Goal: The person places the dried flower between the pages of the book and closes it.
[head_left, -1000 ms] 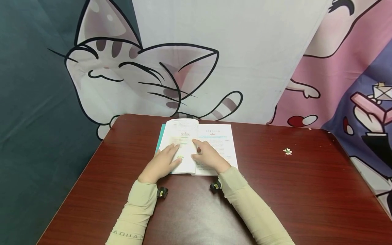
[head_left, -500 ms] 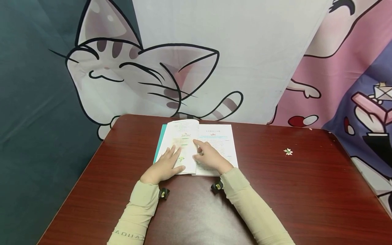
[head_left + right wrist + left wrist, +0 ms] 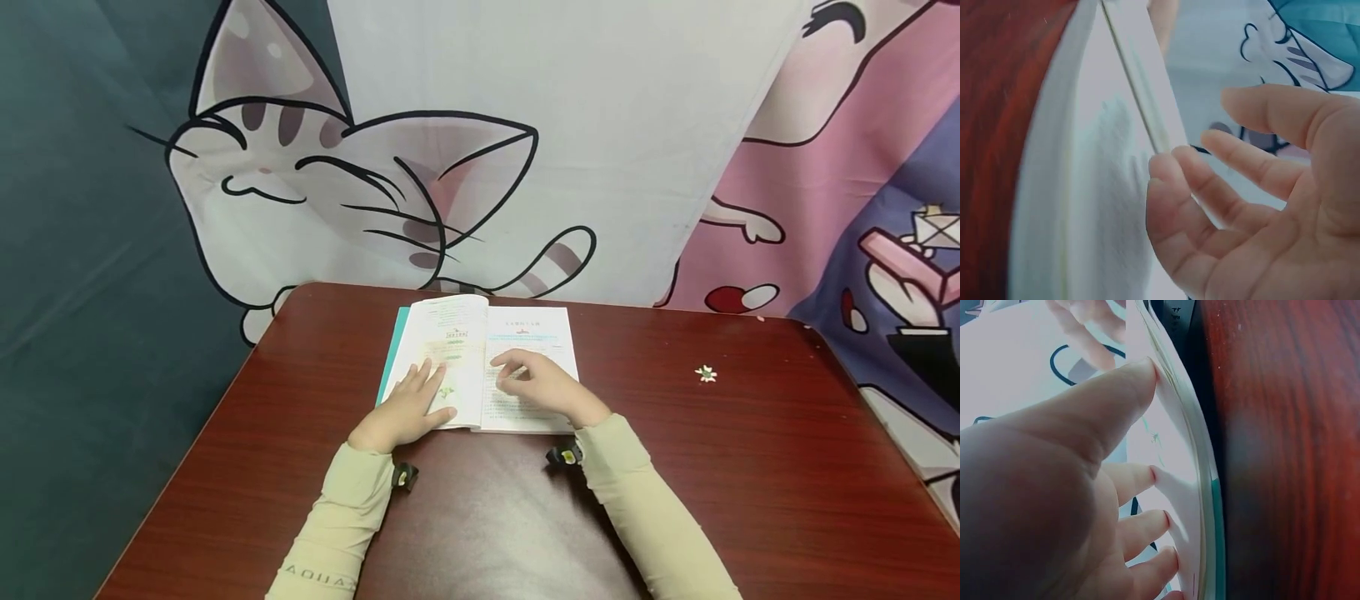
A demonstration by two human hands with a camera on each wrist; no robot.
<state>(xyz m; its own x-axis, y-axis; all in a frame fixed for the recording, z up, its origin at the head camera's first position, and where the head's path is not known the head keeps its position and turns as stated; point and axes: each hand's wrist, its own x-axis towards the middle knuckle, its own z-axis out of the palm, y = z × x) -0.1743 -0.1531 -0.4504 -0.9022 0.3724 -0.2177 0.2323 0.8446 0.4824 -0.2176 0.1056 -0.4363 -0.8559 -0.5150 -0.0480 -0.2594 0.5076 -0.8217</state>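
An open book (image 3: 525,333) with a teal cover edge lies on the table, its printed pages facing up. On the left page, my left hand (image 3: 405,412) rests with its fingers spread, the thumb near the lower edge. The left wrist view shows that thumb and the fingertips (image 3: 1159,519) touching the paper. Over the right page is my right hand (image 3: 547,387), fingers loosely bent. Nothing is held between the right fingers and thumb in the right wrist view, where the book's gutter (image 3: 1129,78) runs past the fingertips.
The book lies near the far edge of the reddish-brown table (image 3: 480,517). A small white flower-shaped piece (image 3: 706,373) lies to the right. Behind the table hangs a cloth backdrop (image 3: 600,150) with cartoon cats.
My right hand has moved right, from the gutter to over the right page. The left hand has shifted slightly right and down on the left page, its thumb spreading outward.
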